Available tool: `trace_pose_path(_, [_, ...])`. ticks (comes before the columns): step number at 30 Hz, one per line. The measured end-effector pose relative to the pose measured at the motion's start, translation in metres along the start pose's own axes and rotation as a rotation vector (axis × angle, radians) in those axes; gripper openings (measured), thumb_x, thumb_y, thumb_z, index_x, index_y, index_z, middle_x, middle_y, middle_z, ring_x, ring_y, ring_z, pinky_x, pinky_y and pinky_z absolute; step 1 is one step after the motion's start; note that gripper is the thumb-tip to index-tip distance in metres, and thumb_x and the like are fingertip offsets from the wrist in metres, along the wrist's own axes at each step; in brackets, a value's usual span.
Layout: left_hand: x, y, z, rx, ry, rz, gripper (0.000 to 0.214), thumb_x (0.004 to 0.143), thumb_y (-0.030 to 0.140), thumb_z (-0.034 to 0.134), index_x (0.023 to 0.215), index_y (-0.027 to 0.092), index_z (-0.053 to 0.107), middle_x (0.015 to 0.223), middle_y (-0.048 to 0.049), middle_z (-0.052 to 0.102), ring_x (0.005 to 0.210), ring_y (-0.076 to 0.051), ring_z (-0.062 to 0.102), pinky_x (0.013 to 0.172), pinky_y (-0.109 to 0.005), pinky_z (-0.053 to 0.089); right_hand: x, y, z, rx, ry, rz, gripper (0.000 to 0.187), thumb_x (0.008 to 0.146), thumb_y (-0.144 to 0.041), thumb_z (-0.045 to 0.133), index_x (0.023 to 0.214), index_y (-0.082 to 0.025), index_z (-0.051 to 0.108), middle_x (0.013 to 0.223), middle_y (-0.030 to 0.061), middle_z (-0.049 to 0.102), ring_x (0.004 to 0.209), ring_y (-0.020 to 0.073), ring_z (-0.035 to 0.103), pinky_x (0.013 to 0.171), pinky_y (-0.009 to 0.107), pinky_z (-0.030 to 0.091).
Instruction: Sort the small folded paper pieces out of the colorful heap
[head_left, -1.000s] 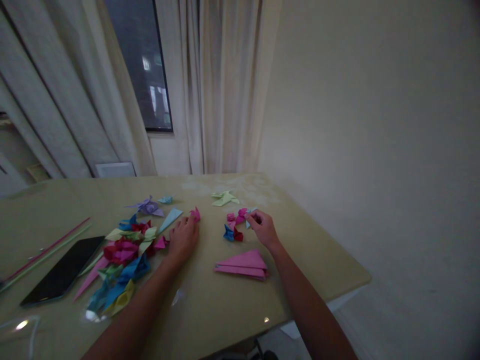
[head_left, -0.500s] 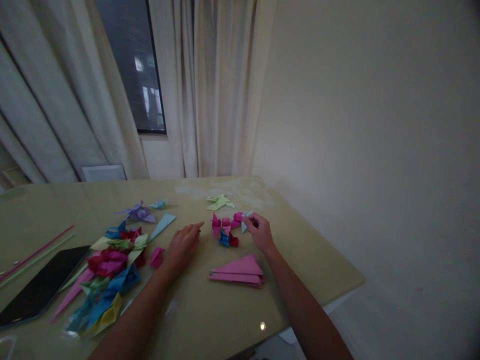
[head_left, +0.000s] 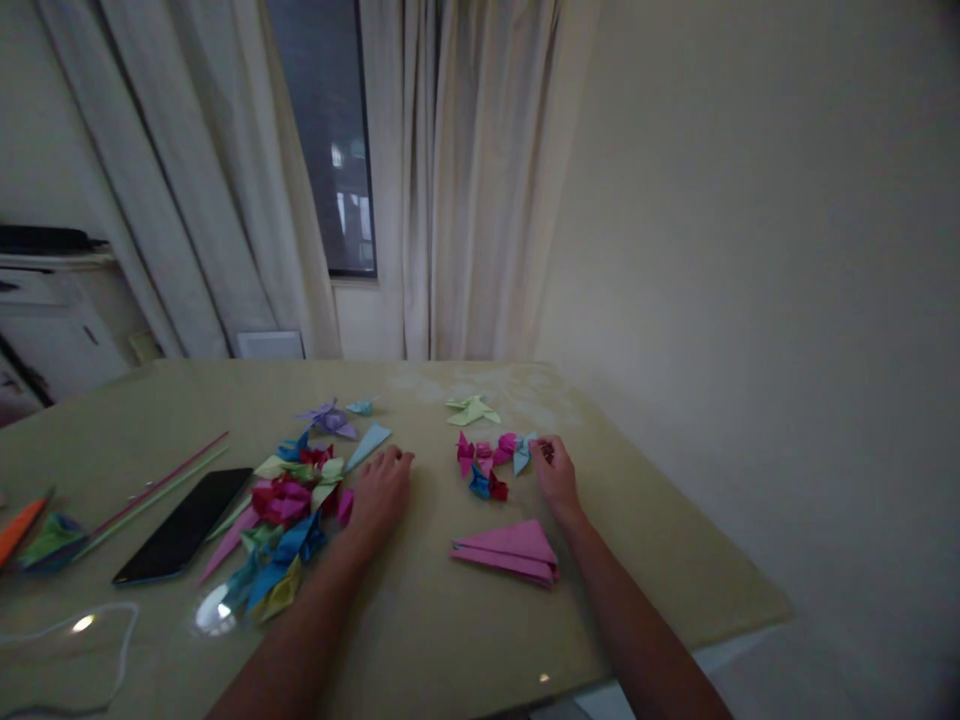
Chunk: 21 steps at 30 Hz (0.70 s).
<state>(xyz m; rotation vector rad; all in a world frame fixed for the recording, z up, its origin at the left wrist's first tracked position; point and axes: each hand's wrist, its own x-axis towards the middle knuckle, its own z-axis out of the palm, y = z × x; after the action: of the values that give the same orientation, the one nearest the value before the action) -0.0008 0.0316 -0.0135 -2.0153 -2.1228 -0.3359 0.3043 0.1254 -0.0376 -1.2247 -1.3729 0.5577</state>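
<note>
My left hand (head_left: 382, 490) lies on the table with its fingers loosely bent and apart, holding nothing I can see. It is beside a pink folded paper piece (head_left: 345, 507) and a light blue pointed strip (head_left: 369, 444). My right hand (head_left: 556, 478) has its fingers curled, and the fingertips are at the edge of a small light blue origami piece (head_left: 522, 455). That piece ends a row of pink origami pieces (head_left: 484, 456). A blue origami piece (head_left: 478, 483) and a red one (head_left: 497, 487) sit just below the row.
Pink folded paper (head_left: 510, 550) lies nearer me. A pale green origami piece (head_left: 474, 409) and a purple one (head_left: 330, 418) are farther back. Left are a colourful origami heap (head_left: 281, 500), a black phone (head_left: 184, 525), thin sticks (head_left: 154, 492) and a white cable (head_left: 124, 650).
The view has turned left, shifting things rightward in the picture. My left hand has drawn back left, its index finger less extended. My right hand has shifted slightly right from the light blue piece.
</note>
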Motion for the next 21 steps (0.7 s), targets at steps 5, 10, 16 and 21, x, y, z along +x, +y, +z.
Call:
trace_pose_path(5, [-0.003,-0.025,-0.004,0.133,0.174,-0.33,0.046,0.101,0.03,0.042,0.138,0.01,0.062,0.144,-0.0264,0.057,0.13,-0.045,0.051,0.102,-0.061,0.041,-0.001,0.0,0.001,-0.002,-0.029,-0.02,0.042,0.086,-0.066,0.06,0.085,-0.024,0.062,0.078,0.0046,0.066,0.075,0.0247,0.061,0.071,0.036,0.05])
trace_pose_path(10, [-0.004,-0.044,0.004,0.125,0.042,-0.279,0.041,0.101,0.026,0.038,0.114,0.011,0.074,0.122,-0.023,0.07,0.116,-0.039,0.06,0.095,-0.052,0.045,-0.001,-0.001,0.003,0.003,-0.039,-0.02,0.042,0.086,-0.066,0.061,0.085,-0.023,0.062,0.078,0.0052,0.067,0.074,0.0247,0.061,0.071,0.037,0.05])
trace_pose_path(16, [0.008,-0.043,0.01,0.09,0.066,-0.191,0.039,0.101,0.027,0.041,0.107,0.019,0.079,0.136,-0.0195,0.068,0.129,-0.039,0.054,0.113,-0.064,0.03,-0.004,-0.006,0.002,0.004,-0.061,-0.032,0.041,0.088,-0.064,0.06,0.084,-0.024,0.062,0.076,0.0042,0.065,0.074,0.0239,0.06,0.069,0.034,0.049])
trace_pose_path(21, [0.008,-0.044,0.008,0.06,0.012,-0.117,0.04,0.097,0.013,0.04,0.096,0.019,0.079,0.115,-0.0169,0.074,0.123,-0.035,0.059,0.112,-0.058,0.033,-0.004,-0.008,0.003,0.007,-0.056,-0.026,0.04,0.086,-0.063,0.061,0.085,-0.023,0.062,0.077,0.0037,0.064,0.075,0.0232,0.06,0.07,0.034,0.049])
